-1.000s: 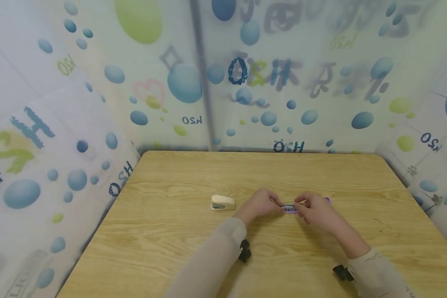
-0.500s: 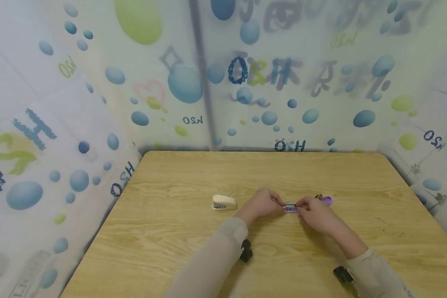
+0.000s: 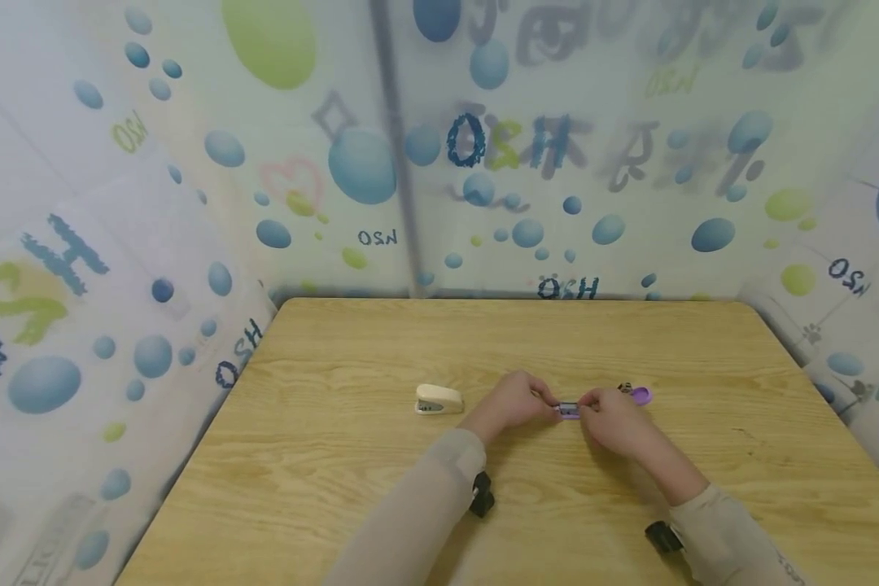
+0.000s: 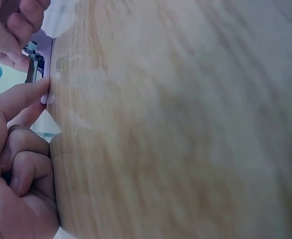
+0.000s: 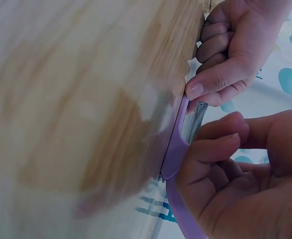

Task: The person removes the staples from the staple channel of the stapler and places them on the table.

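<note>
A purple stapler lies opened out on the table, its metal staple rail exposed. My left hand pinches the left end of its base between thumb and index finger, the other fingers curled in. At the right of the rail, my right hand has its thumb and index finger bent around the stapler's middle. The swung-back purple cover sticks out beyond the right hand in the head view. In the left wrist view, the rail's dark metal parts show between both hands. Part of the stapler is hidden behind the right fingers.
A cream stapler stands on the wooden table, left of the left hand. Patterned walls rise behind the table and at both sides. A black wrist device sits at the left sleeve, another at the right.
The right fingers have shifted slightly along the rail and the right hand has lowered a little, showing more of the purple cover behind it. The left hand keeps its hold.
</note>
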`<state>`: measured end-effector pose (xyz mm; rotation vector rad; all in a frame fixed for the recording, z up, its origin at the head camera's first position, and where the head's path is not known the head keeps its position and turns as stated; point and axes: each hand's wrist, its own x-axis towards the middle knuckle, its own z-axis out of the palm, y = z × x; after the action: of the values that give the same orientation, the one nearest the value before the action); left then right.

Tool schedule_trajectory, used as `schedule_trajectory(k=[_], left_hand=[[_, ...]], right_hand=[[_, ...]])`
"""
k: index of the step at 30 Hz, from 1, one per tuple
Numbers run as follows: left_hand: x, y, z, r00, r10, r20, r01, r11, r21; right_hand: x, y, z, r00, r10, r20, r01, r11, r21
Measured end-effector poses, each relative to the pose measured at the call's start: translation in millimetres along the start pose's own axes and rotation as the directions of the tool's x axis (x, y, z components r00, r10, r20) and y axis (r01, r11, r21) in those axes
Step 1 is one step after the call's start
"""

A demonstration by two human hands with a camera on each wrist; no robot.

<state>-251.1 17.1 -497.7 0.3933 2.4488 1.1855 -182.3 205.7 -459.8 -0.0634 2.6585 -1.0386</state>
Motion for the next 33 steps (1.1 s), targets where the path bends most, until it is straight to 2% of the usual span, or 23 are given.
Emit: schedule_trajectory(k=[11,21,28,33], left_hand=[[0.4,0.3,1.1,1.0,-0.003,0.001,0.003,1.0,-0.002],[-0.2,-0.1,-0.4,1.0,0.016,-0.004,-0.016,0.999,0.033],[0.4,0.1,-0.3,1.0,0.009,-0.009,-0.008,0.999,0.034],[0.6,-0.7,0.3,1.0,0.003,-0.005,-0.003,1.0,0.027]], right_hand=[[-0.1,-2.2,0.1,1.0,-0.008,-0.028,0.01,0.998,0.069],[5.7,-5.3,4.9,0.997,-0.011,-0.07,0.015,0.999,0.051],[7.2,-6.7,4.0,0.993,-0.053,-0.109,0.055,0.998,0.015],[8.6,-8.4,5.2,0.993,-0.056,-0.1,0.06,0.998,0.033]])
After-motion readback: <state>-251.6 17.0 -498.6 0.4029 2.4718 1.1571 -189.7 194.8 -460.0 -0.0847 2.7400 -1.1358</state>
